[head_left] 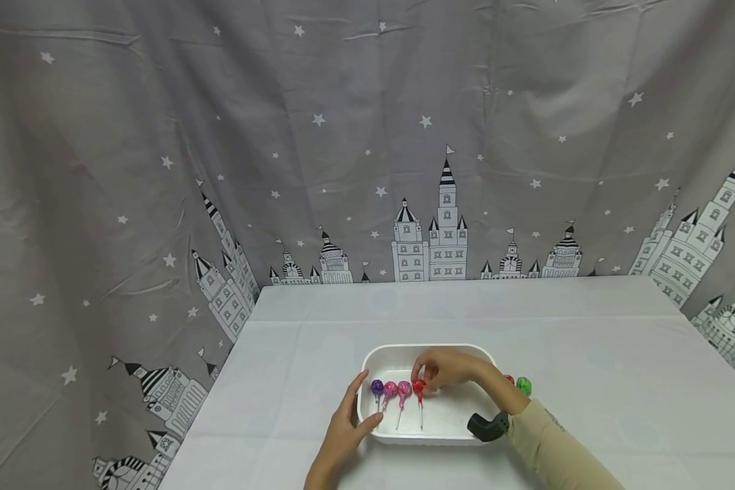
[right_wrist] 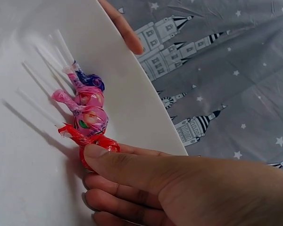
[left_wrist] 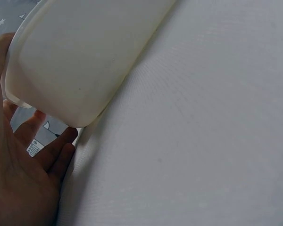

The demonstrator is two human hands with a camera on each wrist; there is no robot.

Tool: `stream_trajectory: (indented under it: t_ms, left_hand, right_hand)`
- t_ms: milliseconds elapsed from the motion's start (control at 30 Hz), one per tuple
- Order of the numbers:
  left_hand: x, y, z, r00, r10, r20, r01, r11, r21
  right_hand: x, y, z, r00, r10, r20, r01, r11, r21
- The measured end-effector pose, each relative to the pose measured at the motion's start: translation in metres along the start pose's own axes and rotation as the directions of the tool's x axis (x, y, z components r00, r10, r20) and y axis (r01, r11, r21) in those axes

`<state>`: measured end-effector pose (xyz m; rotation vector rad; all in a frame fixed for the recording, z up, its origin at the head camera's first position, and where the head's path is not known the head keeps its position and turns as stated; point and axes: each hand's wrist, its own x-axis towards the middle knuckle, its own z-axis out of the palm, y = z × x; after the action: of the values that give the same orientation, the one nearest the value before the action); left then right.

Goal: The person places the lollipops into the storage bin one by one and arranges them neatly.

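While my left hand (head_left: 343, 429) steadies the white plastic tray (head_left: 429, 350), my right hand (head_left: 447, 371) pinches the red-wrapped lollipop (head_left: 419, 386) into the row; I judge a clean release comes next.

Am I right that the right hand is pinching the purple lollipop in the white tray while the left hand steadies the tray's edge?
Not quite: the right hand pinches the red lollipop, not the purple one, which lies untouched at the far left of the row. The right wrist view shows the fingertips on the red wrapper. The left hand does rest on the tray.
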<state>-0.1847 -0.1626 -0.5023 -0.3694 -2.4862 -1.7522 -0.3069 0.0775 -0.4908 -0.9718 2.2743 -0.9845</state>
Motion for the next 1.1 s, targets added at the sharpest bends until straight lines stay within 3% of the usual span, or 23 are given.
stream_trajectory:
  t_ms: [800,1100]
  left_hand:
    - [0.000,0.003,0.000,1.000,-0.017,-0.006,0.017,1.000,0.004]
    - [0.000,0.001,0.000,1.000,-0.015,-0.004,0.015,1.000,-0.002]
  right_hand:
    - [0.001,0.005,0.000,0.998,-0.062,-0.005,0.062,0.998,0.027]
    - [-0.006,-0.005,-0.004,0.999,0.010,-0.045,-0.013,0.998,-0.060]
